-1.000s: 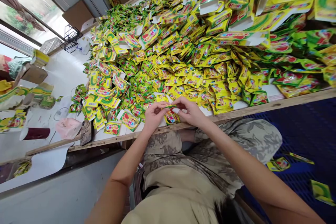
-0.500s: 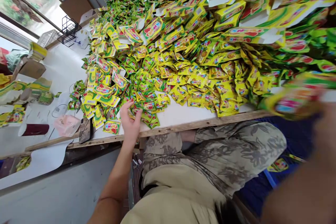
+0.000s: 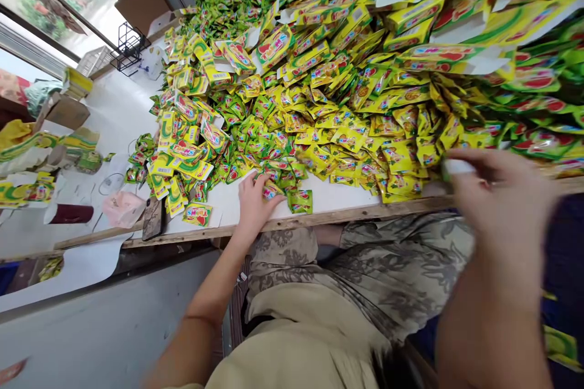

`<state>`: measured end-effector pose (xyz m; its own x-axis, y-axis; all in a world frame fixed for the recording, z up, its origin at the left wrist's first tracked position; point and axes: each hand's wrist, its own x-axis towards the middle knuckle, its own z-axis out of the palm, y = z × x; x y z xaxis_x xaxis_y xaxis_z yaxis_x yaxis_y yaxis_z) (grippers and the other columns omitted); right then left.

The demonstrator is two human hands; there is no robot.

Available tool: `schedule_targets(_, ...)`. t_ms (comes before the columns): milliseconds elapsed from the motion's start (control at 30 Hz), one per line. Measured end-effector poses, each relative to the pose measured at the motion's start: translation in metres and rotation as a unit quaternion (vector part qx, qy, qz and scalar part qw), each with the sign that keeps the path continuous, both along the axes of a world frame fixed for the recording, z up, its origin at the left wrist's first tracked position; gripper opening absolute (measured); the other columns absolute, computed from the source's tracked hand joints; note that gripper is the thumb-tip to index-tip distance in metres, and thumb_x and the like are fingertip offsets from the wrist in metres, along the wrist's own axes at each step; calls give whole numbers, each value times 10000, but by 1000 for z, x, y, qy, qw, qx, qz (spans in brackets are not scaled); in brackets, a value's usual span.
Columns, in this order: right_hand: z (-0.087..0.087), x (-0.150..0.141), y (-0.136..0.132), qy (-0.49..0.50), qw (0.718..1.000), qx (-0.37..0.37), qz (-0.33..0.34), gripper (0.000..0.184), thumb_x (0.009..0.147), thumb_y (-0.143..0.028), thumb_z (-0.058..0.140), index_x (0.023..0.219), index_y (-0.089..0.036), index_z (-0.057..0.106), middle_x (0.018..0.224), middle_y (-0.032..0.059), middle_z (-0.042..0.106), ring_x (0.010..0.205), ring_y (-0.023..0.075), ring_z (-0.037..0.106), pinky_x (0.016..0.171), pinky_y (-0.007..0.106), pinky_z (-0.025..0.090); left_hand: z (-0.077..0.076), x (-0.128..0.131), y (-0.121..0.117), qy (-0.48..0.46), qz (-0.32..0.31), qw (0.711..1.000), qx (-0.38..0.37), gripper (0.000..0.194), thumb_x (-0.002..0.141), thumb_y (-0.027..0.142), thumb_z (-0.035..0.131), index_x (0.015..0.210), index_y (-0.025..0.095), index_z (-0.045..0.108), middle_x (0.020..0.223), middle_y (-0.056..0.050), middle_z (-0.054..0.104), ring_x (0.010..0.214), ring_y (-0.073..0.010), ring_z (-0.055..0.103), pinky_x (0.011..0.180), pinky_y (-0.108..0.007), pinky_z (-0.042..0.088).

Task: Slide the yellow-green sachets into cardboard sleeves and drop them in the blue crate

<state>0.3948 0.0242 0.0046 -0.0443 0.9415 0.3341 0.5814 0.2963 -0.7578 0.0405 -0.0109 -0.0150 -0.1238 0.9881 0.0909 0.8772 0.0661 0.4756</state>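
My left hand rests at the table's front edge, its fingers curled around a small shiny sachet. Just right of it lies a green sachet on the white tabletop. Several more green sachets touch the fingertips. My right hand hovers over the front edge at the right, smeared by motion. Something white shows at its fingertips, and whether it grips anything is unclear. Nearest to it are yellow sachets heaped along the edge.
Yellow printed cartons lie across the big heap. A phone, a pink plastic bag and a dark red cup are at the left. Farther back stands a black wire rack. A yellow-green pouch lies low at the right.
My right hand has moved left and up to the table edge; the large yellow-green pouch is no longer in it. My left hand has shifted right, along with some green sachets.
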Motion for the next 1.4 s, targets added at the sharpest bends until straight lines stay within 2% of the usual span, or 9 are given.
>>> schedule_targets(33,-2,-14,6,-13,999,-12,-44,242,927,-312,508,1102,-369,666,1005,85,684,939,334,642,813,517,482,-1,6,10,-1,-9,1000,1,578,674,429,817,1180,234,617,1304,-151,507,1277,-350,434,1045,-481,364)
schedule_targets(233,-12,-117,31,8,984,-56,167,211,813,-145,543,978,-217,653,966,80,677,866,237,646,801,394,514,1,17,34,14,-9,1000,6,591,661,480,814,1153,218,617,1274,-162,549,1183,-363,484,983,-478,370)
schedule_targets(433,-21,-148,26,-117,987,-88,65,231,756,-147,605,979,-187,559,938,121,650,877,289,605,732,380,461,15,12,21,48,12,997,54,454,739,428,763,1131,242,629,1282,-132,560,1200,-342,469,971,-464,353)
schedule_targets(567,-33,-154,22,-62,986,-131,84,308,732,-74,552,1015,-194,536,815,52,657,770,236,608,699,339,442,25,23,23,29,-27,994,101,275,826,371,686,1063,237,650,1190,-93,609,1144,-268,516,977,-405,361)
schedule_targets(700,-28,-144,17,81,984,-109,114,193,748,-109,565,912,-212,559,772,10,628,684,174,586,637,291,447,34,38,25,-16,-92,988,123,430,790,416,720,1164,228,623,1211,-107,612,1166,-272,519,1014,-408,358)
schedule_targets(900,-12,-123,18,155,961,-56,221,72,818,-157,546,826,-219,582,789,13,633,738,163,604,676,290,482,30,42,23,-273,-94,957,13,261,716,349,783,904,201,679,845,-24,697,784,-185,617,738,-301,460)
schedule_targets(1067,-27,-120,43,46,997,-29,58,297,794,-239,619,1085,-193,579,968,90,654,883,247,616,786,396,505,21,37,20,-457,15,889,-24,291,586,311,849,732,190,628,699,31,626,648,-131,555,636,-253,433)
schedule_targets(1200,-33,-126,55,-101,994,5,28,354,771,-128,543,1117,-172,606,1008,132,660,984,304,570,891,464,455,24,42,17,-538,35,842,-22,319,604,289,839,808,206,608,783,24,648,730,-128,584,704,-242,466)
schedule_targets(1400,-21,-115,37,105,992,-26,-58,209,803,-227,566,1004,-206,619,875,60,628,783,214,589,737,386,512,24,44,15,-549,45,834,0,304,724,426,765,866,198,622,782,16,626,697,-102,551,662,-209,451)
